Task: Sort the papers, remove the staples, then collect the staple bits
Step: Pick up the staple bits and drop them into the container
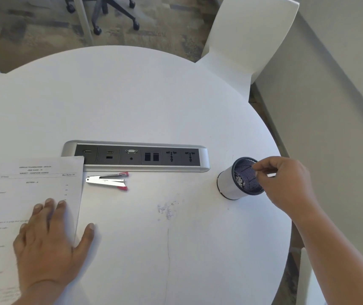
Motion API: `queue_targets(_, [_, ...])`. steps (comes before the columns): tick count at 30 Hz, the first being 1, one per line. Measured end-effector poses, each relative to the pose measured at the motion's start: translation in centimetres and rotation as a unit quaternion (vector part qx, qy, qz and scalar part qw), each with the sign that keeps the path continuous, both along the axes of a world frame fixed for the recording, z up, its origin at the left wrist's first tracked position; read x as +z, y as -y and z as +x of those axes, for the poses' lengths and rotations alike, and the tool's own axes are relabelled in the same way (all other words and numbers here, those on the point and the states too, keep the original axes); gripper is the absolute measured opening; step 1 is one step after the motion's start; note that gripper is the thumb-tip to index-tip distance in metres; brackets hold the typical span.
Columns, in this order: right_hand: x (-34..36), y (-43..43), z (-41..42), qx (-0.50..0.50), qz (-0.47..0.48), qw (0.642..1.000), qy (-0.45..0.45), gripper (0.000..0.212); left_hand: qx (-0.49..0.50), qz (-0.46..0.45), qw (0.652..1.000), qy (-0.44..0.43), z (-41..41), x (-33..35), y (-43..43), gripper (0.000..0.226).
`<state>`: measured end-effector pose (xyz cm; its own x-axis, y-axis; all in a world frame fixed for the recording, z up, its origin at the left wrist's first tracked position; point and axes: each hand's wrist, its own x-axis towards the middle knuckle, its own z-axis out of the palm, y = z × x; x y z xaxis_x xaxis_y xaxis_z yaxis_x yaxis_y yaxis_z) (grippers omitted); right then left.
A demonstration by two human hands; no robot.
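A stack of printed papers lies at the table's left edge. My left hand rests flat on it, fingers spread, thumb on the bare table. A silver stapler with red ends lies just right of the papers' top corner. At the right stands a white cup with a dark mesh inside. My right hand hovers over its rim with fingertips pinched together; whether a staple bit is between them is too small to tell.
A round white table carries a recessed socket and port panel across its middle. Scuff marks and a thin crack show near the front. A white chair stands at the back right, with a wheeled chair base behind.
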<state>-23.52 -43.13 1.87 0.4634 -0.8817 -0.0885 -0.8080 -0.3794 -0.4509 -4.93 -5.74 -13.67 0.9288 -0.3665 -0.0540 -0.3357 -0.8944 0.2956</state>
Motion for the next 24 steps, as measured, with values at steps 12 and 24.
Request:
queue_targets(12, [0.6,-2.7,0.4,0.006,0.011,0.995,0.096,0.013,-0.004,0.015,1.000,-0.002,0.0,0.3,0.0,0.089])
queue_targets(24, [-8.5,-10.4,-2.4,0.091,0.015,0.985,-0.144,0.057,-0.005,0.033,0.999,0.000,0.0,0.4,0.2,0.087])
